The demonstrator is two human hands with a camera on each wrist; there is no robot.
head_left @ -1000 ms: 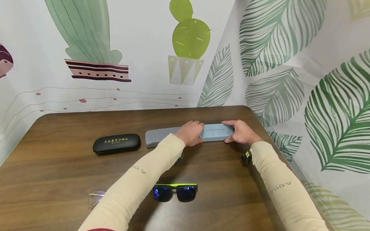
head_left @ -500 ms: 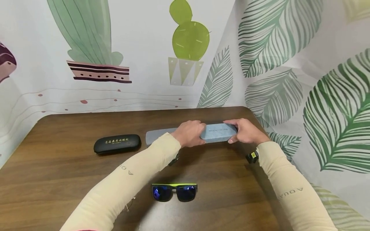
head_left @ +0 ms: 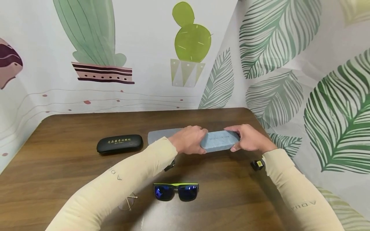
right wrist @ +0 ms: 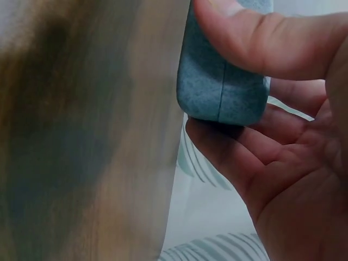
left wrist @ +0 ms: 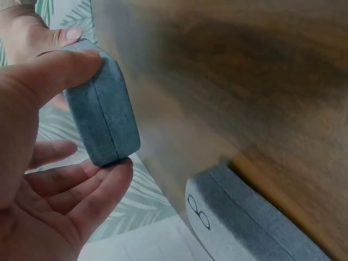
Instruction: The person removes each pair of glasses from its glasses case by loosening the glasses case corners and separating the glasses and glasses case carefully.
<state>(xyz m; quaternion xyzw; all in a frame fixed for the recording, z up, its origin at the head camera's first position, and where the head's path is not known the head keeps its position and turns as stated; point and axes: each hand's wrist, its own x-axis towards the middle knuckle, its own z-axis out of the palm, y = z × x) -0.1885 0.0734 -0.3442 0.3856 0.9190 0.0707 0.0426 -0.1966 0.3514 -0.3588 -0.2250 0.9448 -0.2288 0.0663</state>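
Observation:
A light blue glasses case (head_left: 219, 141) with faint lettering on its lid is held by both hands, one at each end. My left hand (head_left: 188, 140) grips its left end; in the left wrist view the thumb (left wrist: 81, 65) lies across the case, with fingertips at its far end. At the right end, my right hand (head_left: 249, 138) pinches the case between thumb and fingers. In the right wrist view, the blue case (right wrist: 223, 92) shows a closed seam. It seems raised slightly off the table. A grey glasses case (head_left: 162, 134) lies behind the left hand, partly hidden.
A black glasses case (head_left: 119, 143) with gold writing lies to the left. Dark sunglasses (head_left: 188, 193) with blue lenses and a green top edge lie in front. Thin-framed eyeglasses (head_left: 129, 202) are partly covered by the left sleeve. The wooden table (head_left: 225, 199) meets a patterned wall covering.
Both hands have drawn the blue case slightly toward me and to the right, tilting it a little. The left forearm has swung left; part of the eyeglasses shows on its right side now.

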